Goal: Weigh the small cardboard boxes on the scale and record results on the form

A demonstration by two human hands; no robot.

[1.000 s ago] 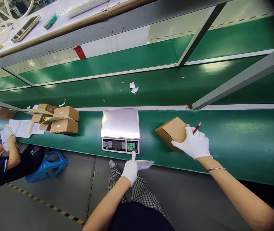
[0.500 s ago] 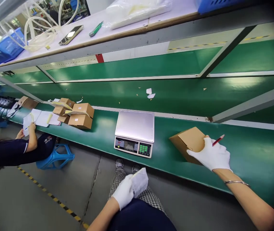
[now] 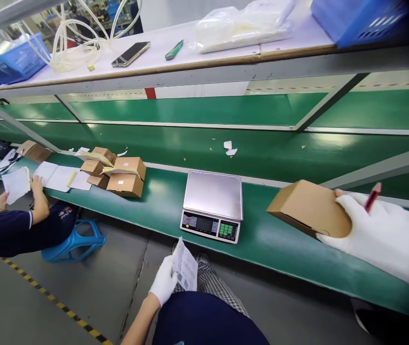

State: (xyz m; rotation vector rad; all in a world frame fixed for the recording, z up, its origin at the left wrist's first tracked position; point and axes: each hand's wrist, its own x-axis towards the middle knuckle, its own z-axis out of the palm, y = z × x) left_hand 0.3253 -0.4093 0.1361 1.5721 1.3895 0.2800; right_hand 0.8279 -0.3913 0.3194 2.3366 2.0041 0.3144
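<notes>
My right hand (image 3: 373, 232), in a white glove, is closed on a brown cardboard box (image 3: 308, 206) to the right of the scale. The box is tilted, and whether it touches the bench cannot be told. A dark red pencil (image 3: 372, 197) sticks up from the same hand. Low in front of my body, my gloved left hand (image 3: 164, 279) grips a folded sheet of printed paper (image 3: 186, 266). Between the two hands stands a digital weighing scale (image 3: 211, 206) with a bare metal plate and a dark display.
Several small cardboard boxes (image 3: 125, 177) are stacked left of the scale. A co-worker (image 3: 14, 230) at the left handles papers beside a blue stool (image 3: 75, 242). The shelf above holds a phone (image 3: 131, 53), a green cutter (image 3: 174, 50) and a plastic bag (image 3: 240, 28).
My right hand has moved right and closer to the camera, with the box turned and raised. The paper in my left hand has turned, showing its print. The co-worker's sheet has shifted left.
</notes>
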